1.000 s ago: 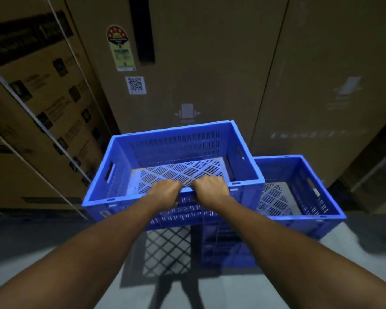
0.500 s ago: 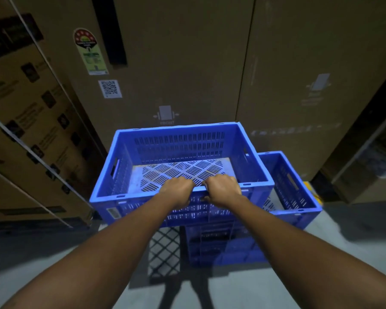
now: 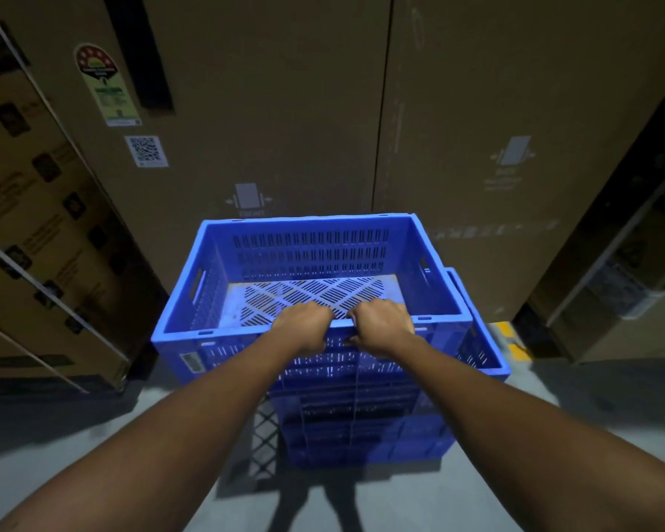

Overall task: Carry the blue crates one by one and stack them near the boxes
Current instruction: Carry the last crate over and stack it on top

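Observation:
I hold an empty blue slotted crate [image 3: 311,259] out in front of me, above the floor. My left hand [image 3: 304,326] and my right hand [image 3: 381,324] grip its near rim side by side, fingers curled over the edge. Under it and a little to the right stands a stack of blue crates [image 3: 361,428] on the floor; only the right rim of the top one shows. The held crate covers most of that stack and sits slightly left of it.
Tall cardboard boxes [image 3: 265,109] form a wall right behind the crates. More printed, strapped cardboard boxes [image 3: 35,209] lean at the left. A dark gap and shelving [image 3: 622,286] lie at the right, with a yellow floor mark [image 3: 515,343]. Grey concrete floor [image 3: 93,435] surrounds me.
The held crate has moved right, over the stack, which it now mostly covers. The boxes look closer.

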